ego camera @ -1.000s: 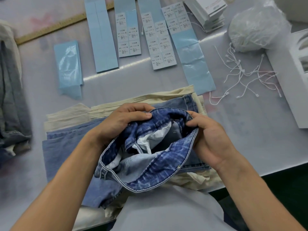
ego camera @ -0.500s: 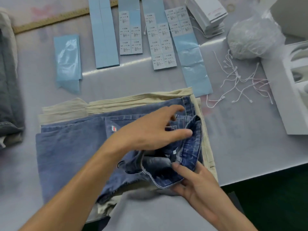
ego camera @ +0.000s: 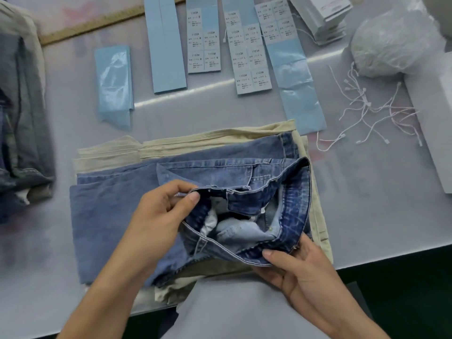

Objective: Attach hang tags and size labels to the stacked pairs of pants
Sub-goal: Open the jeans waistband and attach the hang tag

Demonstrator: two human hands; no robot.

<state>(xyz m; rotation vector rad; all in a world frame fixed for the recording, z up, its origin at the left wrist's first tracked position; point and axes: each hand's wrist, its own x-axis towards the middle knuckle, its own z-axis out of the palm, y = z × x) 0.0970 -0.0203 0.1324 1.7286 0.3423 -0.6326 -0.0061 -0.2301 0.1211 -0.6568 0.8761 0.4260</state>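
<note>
Denim jeans (ego camera: 220,192) at the bench's near edge: both hands pinch the spread waistband, left hand (ego camera: 156,216) far rim, right hand (ego camera: 293,267) near (labels (ego camera: 252,57) beyond).

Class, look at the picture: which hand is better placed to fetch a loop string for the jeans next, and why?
Probably the right hand: the loose strings lie on its side, while the left hand pinches the jeans' waistband open.

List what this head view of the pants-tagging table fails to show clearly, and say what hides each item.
- Print on the white size labels: head view, too small and blurred to read.
- Beige folded pants: mostly covered by the blue denim jeans.
- White box: cut off by the right edge.
- Right hand: fingers hidden under the jeans' waistband.
</note>
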